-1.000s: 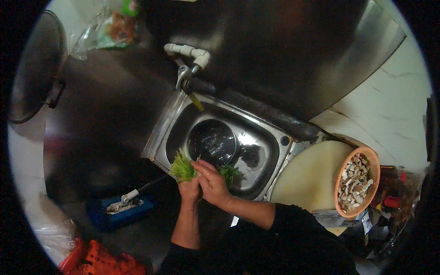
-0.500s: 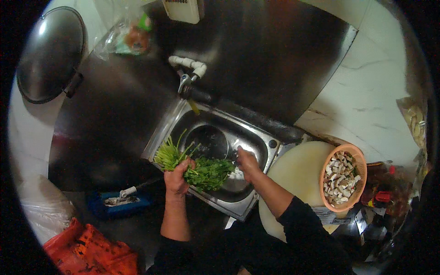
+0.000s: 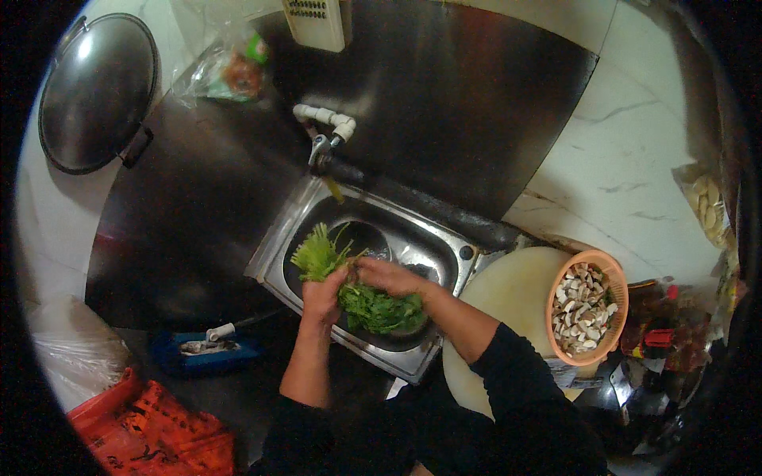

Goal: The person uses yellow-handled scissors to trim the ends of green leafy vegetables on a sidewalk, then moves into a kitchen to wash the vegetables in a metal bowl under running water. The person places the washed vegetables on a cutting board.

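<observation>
A bunch of leafy greens [image 3: 387, 309] with pale cut stems is held over the near side of the metal sink [image 3: 274, 262]. My left hand [image 3: 324, 295] is closed round the bunch at mid-length, stem ends toward the upper left and leaves to the lower right. Across the bunch from the right comes my right hand [image 3: 389, 276]. Its fingers are pinched at the stems close to my left thumb, slightly blurred, and its palm lies over the leaves. Above the sink's far left corner stands the tap [image 3: 320, 147], fed by a white pipe [image 3: 325, 117].
Right of the sink, a round pale cutting board [image 3: 508, 293] bears an orange basket [image 3: 556, 317] of cut mushrooms. A dark pan lid [image 3: 99, 95] leans at the far left. A blue tray [image 3: 202, 361] and a red bag [image 3: 151, 428] lie at the lower left; bottles [image 3: 667, 325] crowd the right.
My right hand has moved left from the sink's right side onto the bunch. My left hand and the bunch have shifted slightly right and up.
</observation>
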A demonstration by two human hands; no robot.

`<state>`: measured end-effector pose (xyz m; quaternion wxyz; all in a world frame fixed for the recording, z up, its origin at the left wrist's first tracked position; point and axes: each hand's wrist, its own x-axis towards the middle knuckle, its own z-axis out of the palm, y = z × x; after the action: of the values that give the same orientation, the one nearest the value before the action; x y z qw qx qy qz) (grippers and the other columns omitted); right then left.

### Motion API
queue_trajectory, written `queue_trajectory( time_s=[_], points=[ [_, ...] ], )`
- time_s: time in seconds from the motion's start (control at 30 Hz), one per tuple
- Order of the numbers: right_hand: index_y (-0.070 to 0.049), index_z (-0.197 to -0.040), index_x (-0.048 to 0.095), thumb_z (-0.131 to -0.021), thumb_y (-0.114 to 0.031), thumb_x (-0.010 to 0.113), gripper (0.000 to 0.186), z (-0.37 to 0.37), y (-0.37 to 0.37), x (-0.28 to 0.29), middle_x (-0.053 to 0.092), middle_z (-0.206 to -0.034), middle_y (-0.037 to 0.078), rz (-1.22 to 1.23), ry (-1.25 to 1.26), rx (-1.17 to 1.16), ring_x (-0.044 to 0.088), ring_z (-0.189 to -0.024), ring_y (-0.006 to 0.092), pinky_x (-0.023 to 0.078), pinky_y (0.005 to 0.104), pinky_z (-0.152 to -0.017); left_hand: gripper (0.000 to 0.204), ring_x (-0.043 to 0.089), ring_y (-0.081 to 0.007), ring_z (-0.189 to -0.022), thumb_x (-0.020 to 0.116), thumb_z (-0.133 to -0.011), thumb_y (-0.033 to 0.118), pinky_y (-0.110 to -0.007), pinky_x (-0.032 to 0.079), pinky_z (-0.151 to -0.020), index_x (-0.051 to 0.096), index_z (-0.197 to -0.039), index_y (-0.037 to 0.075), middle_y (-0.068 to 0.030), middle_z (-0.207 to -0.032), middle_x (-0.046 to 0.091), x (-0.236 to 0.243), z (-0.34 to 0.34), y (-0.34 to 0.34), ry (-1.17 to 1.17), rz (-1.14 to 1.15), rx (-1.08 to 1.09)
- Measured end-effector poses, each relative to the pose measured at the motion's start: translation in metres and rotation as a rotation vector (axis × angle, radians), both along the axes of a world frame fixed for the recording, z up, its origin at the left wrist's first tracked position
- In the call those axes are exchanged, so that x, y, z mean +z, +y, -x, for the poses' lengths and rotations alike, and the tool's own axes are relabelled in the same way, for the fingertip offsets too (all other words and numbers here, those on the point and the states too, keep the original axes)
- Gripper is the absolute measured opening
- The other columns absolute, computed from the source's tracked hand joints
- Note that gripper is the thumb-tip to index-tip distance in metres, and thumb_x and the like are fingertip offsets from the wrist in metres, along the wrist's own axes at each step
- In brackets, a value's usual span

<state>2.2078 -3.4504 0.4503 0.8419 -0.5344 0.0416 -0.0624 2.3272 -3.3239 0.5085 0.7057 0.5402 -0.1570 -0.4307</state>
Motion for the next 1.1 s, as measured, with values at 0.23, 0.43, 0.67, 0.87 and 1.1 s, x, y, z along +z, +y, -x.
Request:
queue_trajectory(
  time_s=[0.23, 0.43, 0.67, 0.87, 1.1],
  points=[
    [0.004, -0.136, 0.034, -0.06, -0.041, 0.086, 0.102, -0.006, 0.029, 0.006, 0.05, -0.128, 0.023, 0.591, 0.225, -0.257, 0.049, -0.121, 0.0331, 0.039, 0.0375, -0.101, 0.035, 0.06, -0.0161, -0.091, 0.067, -0.084, 0.008, -0.03, 0.05, -0.077, 0.057, -0.116, 0.001, -0.0048, -0.106, 0.063, -0.017, 0.004, -0.014, -0.215, -0.301, 0.012],
    [-0.002, -0.131, 0.039, -0.06, -0.023, 0.083, 0.087, -0.005, 0.031, 0.0, 0.05, -0.127, 0.02, 0.475, 0.261, -0.428, 0.049, -0.12, 0.0301, 0.039, 0.0366, -0.101, 0.038, 0.06, -0.0162, -0.095, 0.068, -0.082, 0.002, -0.03, 0.05, -0.082, 0.056, -0.119, 0.001, -0.0054, -0.108, 0.062, -0.027, 0.012, -0.01, -0.167, -0.132, 0.153],
    [-0.004, -0.124, 0.043, -0.067, -0.012, 0.074, 0.065, -0.008, 0.047, 0.001, 0.053, -0.117, 0.017, 0.447, 0.224, -0.529, 0.052, -0.115, 0.0312, 0.041, 0.0373, -0.097, 0.03, 0.061, -0.0167, -0.087, 0.062, -0.087, 0.001, -0.03, 0.052, -0.076, 0.056, -0.116, 0.001, -0.0068, -0.103, 0.062, -0.045, 0.016, -0.012, -0.084, 0.01, 0.344],
    [0.001, -0.119, 0.044, -0.072, -0.013, 0.07, 0.055, -0.012, 0.047, -0.011, 0.05, -0.115, 0.021, 0.776, 0.101, -0.54, 0.049, -0.11, 0.0381, 0.04, 0.0407, -0.096, 0.028, 0.06, -0.0166, -0.091, 0.066, -0.084, 0.002, -0.029, 0.049, -0.081, 0.06, -0.111, -0.001, -0.006, -0.103, 0.063, -0.046, 0.011, -0.01, -0.02, -0.024, 0.32],
    [0.001, -0.118, 0.044, -0.066, -0.016, 0.074, 0.063, -0.019, 0.041, -0.016, 0.049, -0.117, 0.021, 0.647, 0.153, -0.52, 0.049, -0.111, 0.0368, 0.04, 0.0397, -0.097, 0.026, 0.062, -0.0175, -0.09, 0.069, -0.083, 0.008, -0.031, 0.049, -0.08, 0.062, -0.106, -0.001, -0.0072, -0.103, 0.065, -0.051, -0.003, -0.011, -0.159, -0.173, 0.204]
  ],
)
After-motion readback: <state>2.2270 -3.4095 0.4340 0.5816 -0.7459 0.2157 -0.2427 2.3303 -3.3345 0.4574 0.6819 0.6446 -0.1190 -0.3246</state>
